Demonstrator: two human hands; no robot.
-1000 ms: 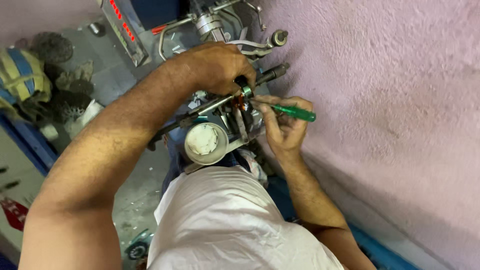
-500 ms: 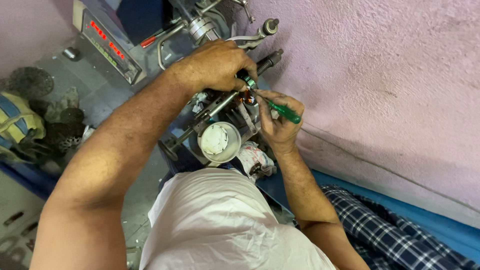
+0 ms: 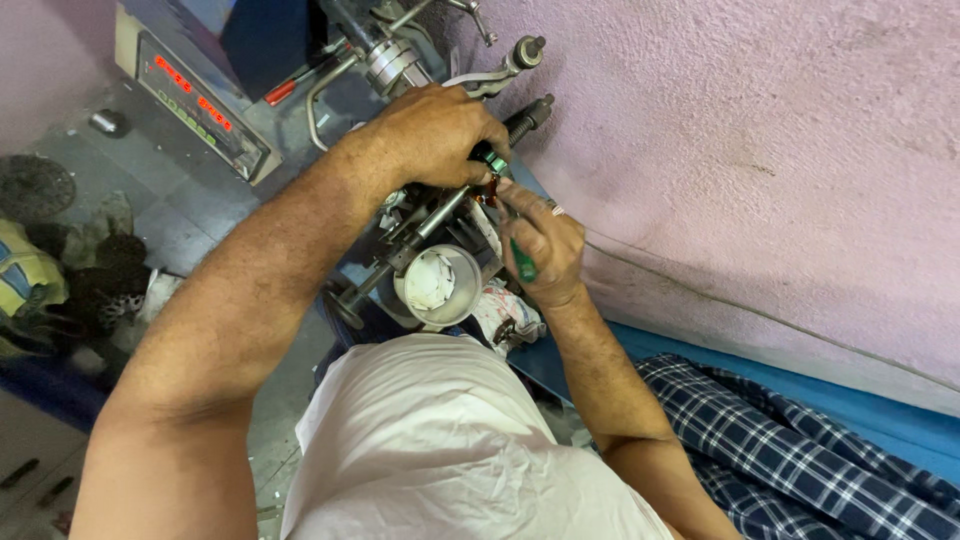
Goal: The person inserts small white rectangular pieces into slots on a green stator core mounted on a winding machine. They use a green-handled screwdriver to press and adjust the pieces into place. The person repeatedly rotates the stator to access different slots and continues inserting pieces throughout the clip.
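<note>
Green-handled screwdriver [image 3: 521,262], centre frame: right hand [image 3: 545,250] clasps its handle, tip at the small green-and-red machine part [image 3: 489,170]. Left hand [image 3: 435,135] is closed over that part. Screwdriver probably light, stiff; best held by the handle. White round cup [image 3: 440,285] just below.

Head-worn view, steeply downward (close over hands)

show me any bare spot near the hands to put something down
Bare grey bench lies between the display box, the rag pile and the left hand. It is crowded around the white cup, metal shaft and right hand holding the green screwdriver.
</note>
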